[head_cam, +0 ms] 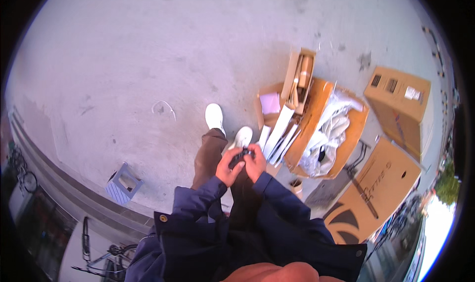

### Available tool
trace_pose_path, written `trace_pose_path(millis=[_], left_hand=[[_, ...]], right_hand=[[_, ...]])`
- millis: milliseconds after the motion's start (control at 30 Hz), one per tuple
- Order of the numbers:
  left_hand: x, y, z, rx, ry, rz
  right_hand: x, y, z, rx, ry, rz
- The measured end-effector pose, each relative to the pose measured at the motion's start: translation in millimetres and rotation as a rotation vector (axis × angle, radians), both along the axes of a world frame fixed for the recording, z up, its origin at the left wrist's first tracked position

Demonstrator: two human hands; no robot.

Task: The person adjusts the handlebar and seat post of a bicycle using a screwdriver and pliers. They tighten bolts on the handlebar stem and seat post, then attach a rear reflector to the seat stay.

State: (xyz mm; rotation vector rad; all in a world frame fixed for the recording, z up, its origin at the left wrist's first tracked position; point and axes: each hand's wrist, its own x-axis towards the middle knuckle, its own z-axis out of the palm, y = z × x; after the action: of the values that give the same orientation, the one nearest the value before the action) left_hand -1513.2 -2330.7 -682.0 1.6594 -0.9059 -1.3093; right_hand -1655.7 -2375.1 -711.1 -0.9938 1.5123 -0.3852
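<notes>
Close in front of my body, my left hand (228, 168) and my right hand (256, 164) meet around a small dark object (241, 156). Fingers of both hands cover much of it, so its kind cannot be told. The left thumb lies along its near side, and the right fingertips press on its other end. Below the hands are my white shoes (214, 116) on the concrete floor (122, 59). Just right of my right hand, several slim white boxes (278, 130) stand on edge.
A large open cardboard box (311, 122) holds white plastic wrapping (330, 133). Beside it are a long open carton (302, 74), a closed carton (400, 93) and a large flat printed carton (378, 189). A grey step stool (124, 183) stands left, near steps (74, 182) and a bicycle (111, 259).
</notes>
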Motion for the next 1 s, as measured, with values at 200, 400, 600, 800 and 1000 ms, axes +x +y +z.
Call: trace_pose_path(millis=[200, 400, 600, 800, 1000], left_hand=[[34, 89, 140, -0.123, -0.168, 0.305], [31, 211, 264, -0.173, -0.012, 1.01], [2, 319, 325, -0.267, -0.115, 1.41], [-21, 444, 343, -0.575, 0.029, 1.778], [-33, 596, 376, -0.431, -0.099, 2.038]], right_hand=[[28, 37, 133, 0.129, -0.359, 0.339], [61, 44, 226, 0.099, -0.459, 0.722], [162, 97, 328, 0.048, -0.654, 1.071], [240, 267, 373, 0.304, -0.571, 1.496], [263, 490, 387, 0.466, -0.528, 1.815]])
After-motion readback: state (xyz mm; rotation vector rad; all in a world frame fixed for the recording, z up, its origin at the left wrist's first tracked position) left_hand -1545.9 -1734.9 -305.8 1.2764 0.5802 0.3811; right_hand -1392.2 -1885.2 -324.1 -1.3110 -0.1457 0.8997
